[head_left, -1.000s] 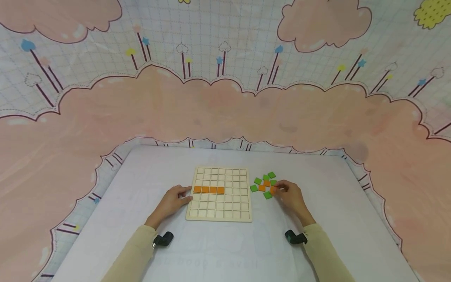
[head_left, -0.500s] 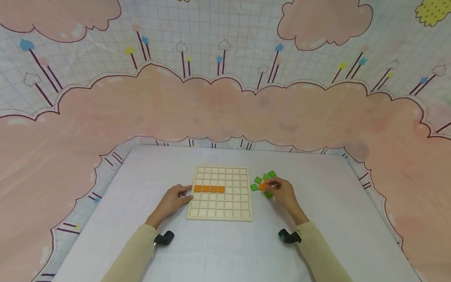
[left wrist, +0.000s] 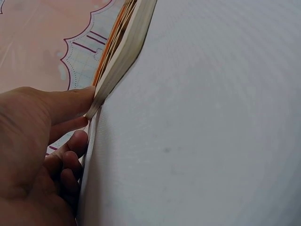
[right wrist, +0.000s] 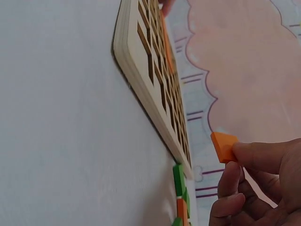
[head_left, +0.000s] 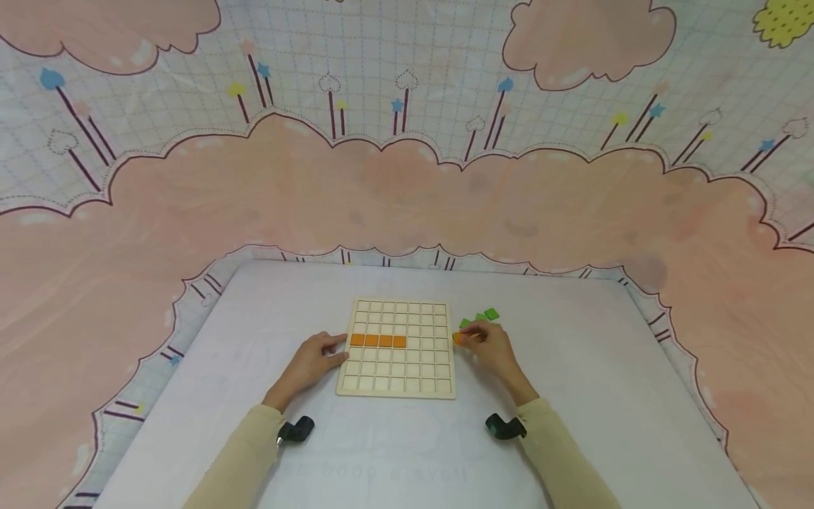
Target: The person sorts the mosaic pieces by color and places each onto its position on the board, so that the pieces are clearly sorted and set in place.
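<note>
The left hand [head_left: 316,360] sets its spread thumb and forefinger against the left edge of the wooden board [head_left: 394,375], probably to steady it. The right hand [head_left: 492,350] pinches a single orange tile [right wrist: 223,147] near the right edge, seemingly leaving its far end free; four orange tiles [head_left: 372,341] sit in one row, with green tiles [head_left: 492,314] beyond the right hand

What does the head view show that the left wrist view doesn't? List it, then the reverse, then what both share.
Only head: the right hand pinching an orange tile, the green tiles, both sleeves.
Only left wrist: the board's side face up close.
Both: the left hand touching the board, orange tiles in it (a strip in left wrist), the white tabletop and patterned backdrop.
</note>
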Tool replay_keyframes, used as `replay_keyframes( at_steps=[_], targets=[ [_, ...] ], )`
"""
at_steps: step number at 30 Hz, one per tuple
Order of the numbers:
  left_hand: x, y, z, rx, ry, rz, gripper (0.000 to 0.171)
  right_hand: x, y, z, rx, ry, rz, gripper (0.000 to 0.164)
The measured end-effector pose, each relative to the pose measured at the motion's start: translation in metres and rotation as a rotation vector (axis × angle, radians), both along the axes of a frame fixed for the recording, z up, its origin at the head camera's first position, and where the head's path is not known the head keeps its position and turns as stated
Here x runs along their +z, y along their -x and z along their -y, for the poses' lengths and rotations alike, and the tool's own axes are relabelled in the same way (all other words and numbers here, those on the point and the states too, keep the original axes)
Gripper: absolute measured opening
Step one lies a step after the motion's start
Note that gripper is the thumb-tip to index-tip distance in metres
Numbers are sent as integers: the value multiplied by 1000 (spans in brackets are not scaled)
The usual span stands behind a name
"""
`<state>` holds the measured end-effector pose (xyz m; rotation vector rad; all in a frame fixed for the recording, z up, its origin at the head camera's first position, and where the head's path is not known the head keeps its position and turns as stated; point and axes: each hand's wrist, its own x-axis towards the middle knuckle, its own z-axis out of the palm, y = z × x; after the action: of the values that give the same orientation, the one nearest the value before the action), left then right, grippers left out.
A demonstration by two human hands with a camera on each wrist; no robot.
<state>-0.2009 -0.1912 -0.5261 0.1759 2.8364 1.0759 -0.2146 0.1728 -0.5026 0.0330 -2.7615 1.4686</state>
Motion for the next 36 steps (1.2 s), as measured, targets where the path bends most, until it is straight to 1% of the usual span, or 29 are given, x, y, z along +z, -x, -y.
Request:
replay_keyframes(
  at_steps=[8, 15, 20, 25, 31, 36],
  targets=[
    [0, 1, 1, -1, -5, -2, 48, 1, -1, 18, 37, 47, -24, 10],
    [-1, 3, 2, -6, -6, -7, 48, 4, -2, 36, 42, 50, -3, 8],
    [-1, 1, 1, -9, -5, -5, 47, 2, -3, 45, 49, 63, 5, 7],
    [2, -1, 0, -2, -8, -5, 46, -1, 0, 52, 60, 82, 30, 5],
    [4, -2, 0, -4, -6, -5, 46, -2, 2, 60, 61, 85, 42, 5],
    [4, -2, 1, -6, -5, -5, 46, -1, 4, 66, 66, 60, 39, 6]
  ],
)
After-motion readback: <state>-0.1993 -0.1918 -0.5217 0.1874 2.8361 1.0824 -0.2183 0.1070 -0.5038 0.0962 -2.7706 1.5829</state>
